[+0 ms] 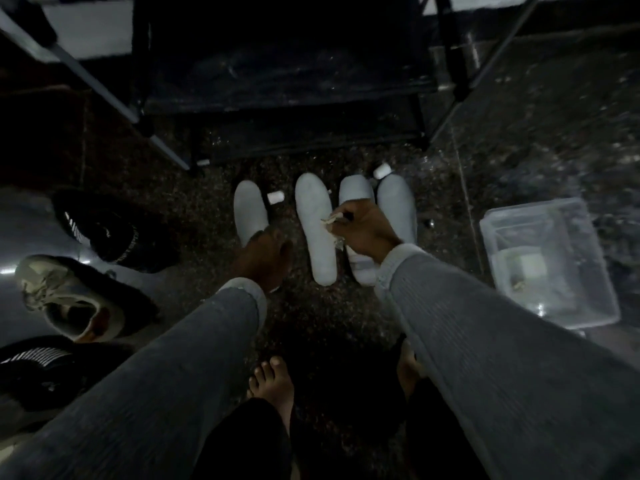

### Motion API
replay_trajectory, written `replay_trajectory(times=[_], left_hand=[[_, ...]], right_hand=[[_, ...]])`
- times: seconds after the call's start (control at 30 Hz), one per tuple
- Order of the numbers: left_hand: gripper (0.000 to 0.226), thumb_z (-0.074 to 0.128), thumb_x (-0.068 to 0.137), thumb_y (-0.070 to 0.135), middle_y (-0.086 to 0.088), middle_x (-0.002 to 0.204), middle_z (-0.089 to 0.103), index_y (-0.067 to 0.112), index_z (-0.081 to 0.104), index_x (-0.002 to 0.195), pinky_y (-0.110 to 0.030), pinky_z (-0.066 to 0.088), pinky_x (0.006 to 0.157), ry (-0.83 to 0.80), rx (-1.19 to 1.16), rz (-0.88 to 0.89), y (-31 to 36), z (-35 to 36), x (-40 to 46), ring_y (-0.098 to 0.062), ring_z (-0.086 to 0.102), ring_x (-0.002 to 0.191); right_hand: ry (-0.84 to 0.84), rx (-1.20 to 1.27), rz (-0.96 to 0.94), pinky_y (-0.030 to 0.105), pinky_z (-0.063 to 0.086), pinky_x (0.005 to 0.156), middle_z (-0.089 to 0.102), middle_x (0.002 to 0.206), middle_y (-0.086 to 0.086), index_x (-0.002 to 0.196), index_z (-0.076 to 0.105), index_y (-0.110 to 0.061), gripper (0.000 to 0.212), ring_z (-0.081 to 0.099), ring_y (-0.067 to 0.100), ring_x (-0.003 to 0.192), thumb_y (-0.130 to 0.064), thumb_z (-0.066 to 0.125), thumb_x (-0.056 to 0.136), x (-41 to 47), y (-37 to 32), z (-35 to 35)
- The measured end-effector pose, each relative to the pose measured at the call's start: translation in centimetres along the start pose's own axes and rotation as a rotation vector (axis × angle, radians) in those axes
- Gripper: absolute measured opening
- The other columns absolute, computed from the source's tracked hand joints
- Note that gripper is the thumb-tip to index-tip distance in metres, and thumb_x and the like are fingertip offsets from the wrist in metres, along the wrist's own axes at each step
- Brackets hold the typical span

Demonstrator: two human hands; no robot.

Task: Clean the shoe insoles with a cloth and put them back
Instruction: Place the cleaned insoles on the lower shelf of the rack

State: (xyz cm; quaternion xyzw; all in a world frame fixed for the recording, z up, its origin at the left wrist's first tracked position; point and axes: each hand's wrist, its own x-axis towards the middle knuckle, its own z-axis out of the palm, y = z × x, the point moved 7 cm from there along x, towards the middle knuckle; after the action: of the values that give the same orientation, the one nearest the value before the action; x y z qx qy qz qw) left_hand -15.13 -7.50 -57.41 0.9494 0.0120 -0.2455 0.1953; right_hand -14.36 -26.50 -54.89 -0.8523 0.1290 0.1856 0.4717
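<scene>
While the left hand (pixel 265 252) rests flat on one insole (pixel 250 211), the right hand (pixel 363 228) pinches a cloth (pixel 334 220) against the neighbouring insole (pixel 317 230).

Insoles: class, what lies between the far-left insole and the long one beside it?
Head view: a small white cap lies on the floor between the left insole and long insole.

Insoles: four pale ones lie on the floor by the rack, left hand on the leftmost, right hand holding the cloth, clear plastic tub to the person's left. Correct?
One error: the clear plastic tub sits to the person's right, not left; shoes lie on the left. The rest holds in the head view: four insoles on the floor, left hand on the leftmost insole, right hand holding the cloth.
</scene>
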Motion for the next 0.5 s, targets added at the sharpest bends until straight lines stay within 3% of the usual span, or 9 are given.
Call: replay_trajectory(times=[0.07, 0.13, 0.2, 0.27, 0.33, 0.43, 0.5], left_hand=[[0.083, 0.021, 0.072, 0.063, -0.016, 0.113, 0.063, 0.005, 0.059, 0.117, -0.039, 0.047, 0.089, -0.041, -0.016, 0.08, 3.3, -0.9, -1.1, -0.034, 0.06, 0.105], [0.059, 0.039, 0.09, 0.054, -0.016, 0.119, 0.061, 0.007, 0.057, 0.121, -0.04, 0.046, 0.093, -0.053, -0.008, 0.103, 6.1, -1.2, -2.1, -0.034, 0.058, 0.11], [0.044, 0.046, 0.097, 0.042, -0.014, 0.125, 0.058, 0.011, 0.053, 0.127, -0.041, 0.044, 0.097, -0.069, 0.012, 0.139, 8.5, -0.8, -2.7, -0.032, 0.054, 0.115], [0.041, 0.047, 0.098, 0.041, -0.013, 0.125, 0.057, 0.014, 0.052, 0.129, -0.04, 0.043, 0.097, -0.052, 0.077, 0.232, 12.0, -0.8, -3.8, -0.031, 0.054, 0.114], [0.046, 0.045, 0.098, 0.045, -0.013, 0.122, 0.059, 0.012, 0.052, 0.13, -0.038, 0.043, 0.093, -0.012, 0.099, 0.317, 15.6, -0.9, -5.1, -0.031, 0.058, 0.109], [0.072, 0.03, 0.088, 0.058, -0.02, 0.119, 0.059, 0.005, 0.053, 0.13, -0.043, 0.046, 0.093, -0.029, 0.12, 0.471, 21.4, 0.5, -6.9, -0.037, 0.058, 0.107], [0.058, 0.038, 0.094, 0.051, -0.017, 0.127, 0.054, 0.009, 0.048, 0.134, -0.043, 0.045, 0.096, -0.113, 0.199, 0.479, 24.6, 2.2, -7.6, -0.034, 0.054, 0.113]], right_hand=[[-0.04, -0.057, -0.031, 0.026, 0.048, 0.077, 0.069, 0.096, 0.012, 0.093, 0.069, 0.0, 0.017, 0.063, 0.022, 0.092, -0.016, 0.065, 0.088, -0.7, -1.0, -2.8], [-0.059, -0.137, -0.051, 0.028, 0.05, 0.083, 0.068, 0.101, 0.013, 0.095, 0.069, -0.001, 0.018, 0.063, 0.025, 0.096, -0.017, 0.066, 0.087, -1.3, -1.3, -5.9], [-0.046, -0.182, -0.076, 0.02, 0.052, 0.077, 0.069, 0.103, 0.013, 0.098, 0.071, -0.002, 0.018, 0.064, 0.021, 0.093, -0.015, 0.068, 0.085, -2.3, -1.4, -9.2], [-0.02, -0.206, -0.084, 0.014, 0.05, 0.066, 0.07, 0.1, 0.011, 0.099, 0.072, -0.002, 0.018, 0.063, 0.017, 0.088, -0.012, 0.07, 0.083, -3.6, -1.3, -12.5], [0.022, -0.237, -0.089, 0.025, 0.05, 0.075, 0.071, 0.097, 0.013, 0.098, 0.072, 0.0, 0.02, 0.065, 0.022, 0.09, -0.012, 0.071, 0.082, -4.7, -0.5, -15.6], [0.08, -0.238, -0.068, 0.02, 0.041, 0.07, 0.07, 0.09, 0.013, 0.093, 0.072, 0.002, 0.016, 0.063, 0.021, 0.084, -0.009, 0.07, 0.083, -6.7, 2.5, -19.5], [0.13, -0.216, -0.005, 0.025, 0.045, 0.072, 0.071, 0.096, 0.016, 0.094, 0.071, -0.001, 0.017, 0.063, 0.022, 0.086, -0.013, 0.069, 0.083, -8.4, 5.3, -21.6]])
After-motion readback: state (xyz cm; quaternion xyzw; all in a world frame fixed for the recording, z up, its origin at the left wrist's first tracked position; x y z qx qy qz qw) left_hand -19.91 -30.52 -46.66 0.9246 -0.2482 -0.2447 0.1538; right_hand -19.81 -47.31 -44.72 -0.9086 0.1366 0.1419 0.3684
